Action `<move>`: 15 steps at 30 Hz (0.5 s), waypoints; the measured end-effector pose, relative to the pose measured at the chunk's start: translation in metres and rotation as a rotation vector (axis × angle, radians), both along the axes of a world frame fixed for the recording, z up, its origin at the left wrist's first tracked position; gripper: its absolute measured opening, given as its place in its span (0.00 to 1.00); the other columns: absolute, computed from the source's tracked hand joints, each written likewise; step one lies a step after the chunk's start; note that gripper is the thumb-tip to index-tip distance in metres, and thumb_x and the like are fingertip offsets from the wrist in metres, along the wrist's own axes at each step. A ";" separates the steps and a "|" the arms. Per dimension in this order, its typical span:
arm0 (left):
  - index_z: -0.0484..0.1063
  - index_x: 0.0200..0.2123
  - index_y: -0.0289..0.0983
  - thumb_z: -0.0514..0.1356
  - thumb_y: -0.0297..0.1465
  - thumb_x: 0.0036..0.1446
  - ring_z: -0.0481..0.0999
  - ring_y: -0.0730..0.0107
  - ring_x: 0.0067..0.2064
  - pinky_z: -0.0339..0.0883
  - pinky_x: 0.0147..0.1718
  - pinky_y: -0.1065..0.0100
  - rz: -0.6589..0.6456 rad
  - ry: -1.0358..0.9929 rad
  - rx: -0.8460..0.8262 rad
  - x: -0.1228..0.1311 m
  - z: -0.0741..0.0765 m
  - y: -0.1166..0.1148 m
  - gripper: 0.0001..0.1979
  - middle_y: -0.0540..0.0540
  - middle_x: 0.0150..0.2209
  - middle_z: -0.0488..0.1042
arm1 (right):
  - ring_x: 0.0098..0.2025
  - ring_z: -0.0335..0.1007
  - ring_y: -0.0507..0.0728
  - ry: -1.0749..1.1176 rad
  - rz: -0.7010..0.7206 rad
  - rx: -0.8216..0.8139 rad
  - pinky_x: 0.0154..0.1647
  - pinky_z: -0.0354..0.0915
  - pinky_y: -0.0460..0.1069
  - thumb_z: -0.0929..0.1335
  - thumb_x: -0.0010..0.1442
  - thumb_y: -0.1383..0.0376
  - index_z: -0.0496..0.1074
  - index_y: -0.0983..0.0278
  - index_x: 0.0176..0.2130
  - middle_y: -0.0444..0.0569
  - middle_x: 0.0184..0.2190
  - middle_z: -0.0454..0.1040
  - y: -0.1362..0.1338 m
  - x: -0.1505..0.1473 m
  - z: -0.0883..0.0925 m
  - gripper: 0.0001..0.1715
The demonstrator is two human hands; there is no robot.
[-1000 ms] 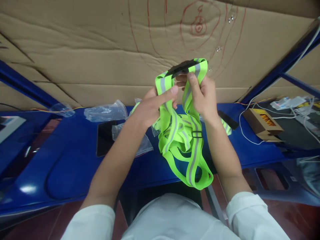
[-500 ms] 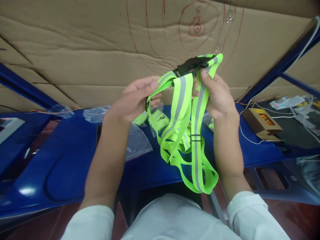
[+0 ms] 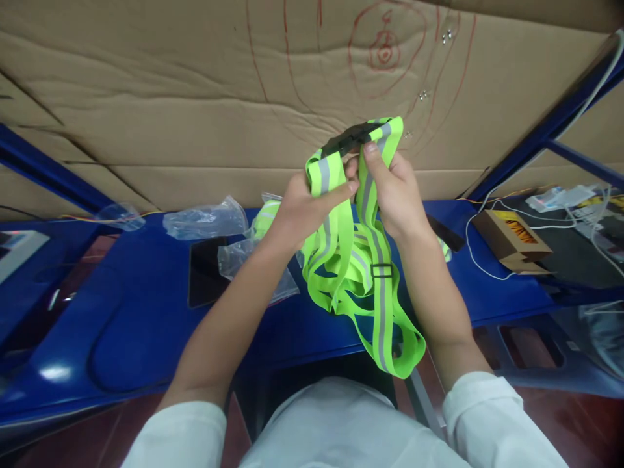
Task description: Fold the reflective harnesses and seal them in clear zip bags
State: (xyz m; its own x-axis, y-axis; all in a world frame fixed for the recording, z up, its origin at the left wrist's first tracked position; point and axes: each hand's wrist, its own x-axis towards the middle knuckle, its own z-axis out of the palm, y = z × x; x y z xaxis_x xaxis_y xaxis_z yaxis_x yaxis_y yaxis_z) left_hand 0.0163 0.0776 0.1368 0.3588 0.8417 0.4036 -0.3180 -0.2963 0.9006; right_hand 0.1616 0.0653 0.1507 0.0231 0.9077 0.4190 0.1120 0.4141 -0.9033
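A neon-green reflective strap harness (image 3: pixel 383 312) with grey stripes hangs from both hands, its lower loops drooping past the table's front edge. My left hand (image 3: pixel 312 205) is closed around a folded band, thumb lying across the front. Higher on the right, my right hand (image 3: pixel 392 188) pinches another band beside the black buckle (image 3: pixel 348 140), which bridges the two folded loops at the top. A black slider (image 3: pixel 381 270) sits on the right-hand strap. Fingers behind the bands are partly hidden.
On the blue table (image 3: pixel 146 312) lie clear plastic bags (image 3: pixel 207 220), a dark flat tablet-like object (image 3: pixel 205 273) and a bagged green bundle (image 3: pixel 266 218). An opened cardboard box (image 3: pixel 511 240) and white cables stand at right. Behind rises a cardboard wall (image 3: pixel 170 117) with red drawn circles.
My left hand has moved right, now holding the bands near the buckle. My right hand and the buckle have shifted left and slightly down. The two hands are closer together.
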 end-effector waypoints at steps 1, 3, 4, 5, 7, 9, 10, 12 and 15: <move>0.79 0.43 0.38 0.76 0.38 0.54 0.81 0.58 0.52 0.76 0.55 0.60 0.014 -0.021 -0.012 0.003 -0.003 0.000 0.17 0.46 0.45 0.81 | 0.42 0.78 0.57 0.007 -0.004 0.002 0.36 0.75 0.48 0.64 0.65 0.31 0.74 0.58 0.46 0.48 0.36 0.77 0.000 0.001 0.000 0.36; 0.79 0.43 0.38 0.76 0.40 0.54 0.82 0.57 0.51 0.77 0.54 0.60 0.024 -0.053 -0.046 0.006 -0.008 0.002 0.18 0.45 0.45 0.82 | 0.41 0.79 0.57 0.021 0.017 -0.001 0.35 0.75 0.48 0.66 0.65 0.33 0.75 0.58 0.45 0.48 0.36 0.78 -0.001 0.003 -0.001 0.34; 0.80 0.44 0.38 0.76 0.41 0.54 0.82 0.57 0.50 0.77 0.54 0.59 0.028 -0.065 -0.064 0.006 -0.010 0.003 0.19 0.45 0.45 0.82 | 0.41 0.79 0.57 0.026 0.035 -0.003 0.34 0.75 0.48 0.68 0.65 0.34 0.75 0.58 0.44 0.48 0.36 0.78 -0.001 0.005 -0.001 0.33; 0.80 0.45 0.39 0.75 0.41 0.54 0.83 0.58 0.48 0.78 0.52 0.59 0.029 -0.070 -0.078 0.005 -0.010 0.004 0.19 0.45 0.44 0.82 | 0.40 0.79 0.56 0.029 0.055 -0.005 0.34 0.75 0.48 0.69 0.64 0.35 0.76 0.58 0.43 0.48 0.36 0.78 -0.001 0.006 0.000 0.31; 0.80 0.44 0.40 0.74 0.43 0.56 0.83 0.61 0.41 0.79 0.47 0.59 0.017 -0.044 -0.106 0.000 -0.009 0.006 0.18 0.46 0.39 0.81 | 0.40 0.79 0.56 0.028 0.092 -0.010 0.35 0.76 0.48 0.73 0.63 0.38 0.77 0.59 0.41 0.48 0.37 0.79 -0.002 0.010 0.003 0.28; 0.79 0.40 0.40 0.73 0.45 0.58 0.80 0.65 0.33 0.78 0.39 0.61 -0.026 0.011 -0.151 -0.007 -0.005 0.008 0.16 0.48 0.31 0.77 | 0.40 0.79 0.56 0.030 0.123 -0.022 0.37 0.78 0.49 0.75 0.62 0.41 0.77 0.60 0.40 0.48 0.36 0.80 -0.005 0.015 0.007 0.25; 0.78 0.38 0.40 0.73 0.46 0.58 0.78 0.66 0.30 0.77 0.35 0.63 -0.061 0.043 -0.180 -0.011 -0.002 0.010 0.17 0.50 0.27 0.73 | 0.40 0.80 0.55 0.031 0.142 -0.033 0.38 0.79 0.49 0.76 0.62 0.43 0.78 0.60 0.40 0.48 0.36 0.80 -0.007 0.018 0.009 0.24; 0.77 0.36 0.39 0.73 0.47 0.57 0.72 0.70 0.25 0.71 0.29 0.66 -0.137 0.092 -0.219 -0.020 0.004 0.011 0.18 0.53 0.22 0.64 | 0.38 0.80 0.54 0.022 0.188 -0.062 0.39 0.79 0.49 0.77 0.62 0.45 0.78 0.62 0.40 0.48 0.35 0.81 -0.011 0.025 0.014 0.23; 0.78 0.37 0.38 0.75 0.45 0.55 0.61 0.77 0.21 0.62 0.23 0.70 -0.169 0.134 -0.184 -0.032 0.011 0.011 0.18 0.56 0.21 0.57 | 0.31 0.78 0.52 -0.043 0.265 -0.097 0.35 0.78 0.48 0.77 0.62 0.46 0.79 0.64 0.38 0.48 0.34 0.81 -0.016 0.037 0.019 0.23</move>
